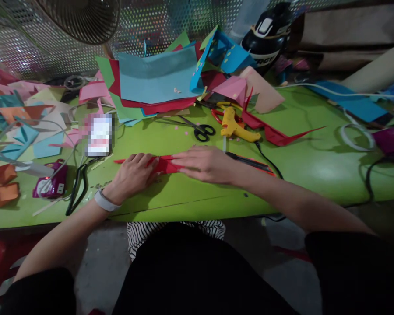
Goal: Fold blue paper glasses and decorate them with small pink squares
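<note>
A folded red paper piece (164, 165) lies flat on the green table (315, 162) in front of me. My left hand (134, 176) rests on its left part, fingers laid flat and pressing down; a pale band circles that wrist. My right hand (205, 164) lies flat over its right part, fingers stretched leftward along the paper. Both hands press the paper against the table. A thin red point of the paper (120, 161) sticks out to the left of my left hand.
Black scissors (202, 130) and a yellow glue gun (234, 127) lie just beyond my hands. A heap of coloured paper sheets (157, 78) fills the back. A phone (99, 134), a magenta device (51, 183) and cables sit left. A tape ring (357, 135) lies right.
</note>
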Motion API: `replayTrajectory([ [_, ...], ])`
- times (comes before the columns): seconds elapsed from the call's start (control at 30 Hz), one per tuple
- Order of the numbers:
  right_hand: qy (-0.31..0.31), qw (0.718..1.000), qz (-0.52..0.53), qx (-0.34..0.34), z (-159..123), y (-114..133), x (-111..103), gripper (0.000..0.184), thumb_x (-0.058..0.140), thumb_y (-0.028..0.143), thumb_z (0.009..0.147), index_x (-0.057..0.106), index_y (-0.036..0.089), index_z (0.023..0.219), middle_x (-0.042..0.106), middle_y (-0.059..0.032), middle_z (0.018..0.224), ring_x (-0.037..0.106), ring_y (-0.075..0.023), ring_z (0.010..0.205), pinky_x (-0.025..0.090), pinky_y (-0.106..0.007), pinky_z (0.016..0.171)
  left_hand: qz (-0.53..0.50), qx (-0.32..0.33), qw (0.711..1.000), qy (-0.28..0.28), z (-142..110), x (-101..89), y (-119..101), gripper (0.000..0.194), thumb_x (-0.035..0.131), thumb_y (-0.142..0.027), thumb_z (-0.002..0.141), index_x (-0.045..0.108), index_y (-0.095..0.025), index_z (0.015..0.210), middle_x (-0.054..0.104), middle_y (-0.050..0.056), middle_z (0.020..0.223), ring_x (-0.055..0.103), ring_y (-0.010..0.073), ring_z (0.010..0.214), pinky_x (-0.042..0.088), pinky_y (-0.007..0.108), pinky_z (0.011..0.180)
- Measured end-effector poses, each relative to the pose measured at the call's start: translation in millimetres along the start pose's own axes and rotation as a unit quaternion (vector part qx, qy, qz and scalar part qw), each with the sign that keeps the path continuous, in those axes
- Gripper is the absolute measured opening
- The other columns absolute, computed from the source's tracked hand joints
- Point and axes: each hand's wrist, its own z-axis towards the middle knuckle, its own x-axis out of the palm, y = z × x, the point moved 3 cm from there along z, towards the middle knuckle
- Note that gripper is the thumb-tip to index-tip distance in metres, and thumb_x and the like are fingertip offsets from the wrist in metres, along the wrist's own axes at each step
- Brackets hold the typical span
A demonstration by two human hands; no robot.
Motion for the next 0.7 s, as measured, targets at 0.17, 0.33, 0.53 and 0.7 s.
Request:
replayTrajectory([
  [0.17, 0.049, 0.986, -0.137, -0.079, 13.4, 6.6, 34.0, 0.03, 0.045, 0.013, 0.1, 0.07, 0.014, 0.117, 0.074, -0.0124, 0.115, 0.07, -0.0227, 0.101, 0.058, -0.041, 0.084, 0.042, -0.003, 0.999, 0.032, -3.7, -9.2, -5.5, 0.036, 0.044, -0.037, 0.097, 0.068, -0.018, 0.116, 0.065, 0.013, 0.091, 0.059, 0.0225, 0.077, 0.048, 0.035, 0.073],
  [0.33, 0.051, 0.97, -0.177, -0.157, 16.1, -9.8, 36.1, 0.032, 0.043, 0.005, 0.099, 0.07, 0.012, 0.113, 0.074, -0.0139, 0.117, 0.07, -0.0222, 0.105, 0.058, -0.042, 0.087, 0.039, -0.009, 0.996, 0.077, -9.6, -15.4, -8.5, 0.038, 0.039, -0.032, 0.099, 0.068, -0.013, 0.114, 0.063, 0.013, 0.091, 0.059, 0.0209, 0.074, 0.048, 0.031, 0.065],
  [0.53, 0.037, 0.976, -0.153, -0.151, 13.9, -17.9, 38.3, 0.03, 0.044, 0.007, 0.099, 0.068, 0.013, 0.117, 0.073, -0.0132, 0.12, 0.067, -0.0211, 0.112, 0.058, -0.043, 0.092, 0.034, 0.003, 0.997, 0.069, -11.4, -13.5, -4.1, 0.039, 0.04, -0.027, 0.098, 0.062, -0.015, 0.129, 0.068, 0.014, 0.102, 0.066, 0.0246, 0.089, 0.053, 0.037, 0.079],
  [0.7, 0.028, 0.985, -0.135, -0.108, 14.5, -25.3, 50.0, 0.027, 0.048, 0.012, 0.099, 0.067, 0.014, 0.119, 0.072, -0.0134, 0.122, 0.067, -0.0226, 0.114, 0.057, -0.046, 0.093, -0.061, 0.067, 0.995, 0.033, -14.6, 0.1, 3.1, 0.04, 0.039, -0.02, 0.097, 0.063, -0.017, 0.128, 0.057, 0.015, 0.143, 0.057, 0.0279, 0.128, 0.043, 0.045, 0.11],
])
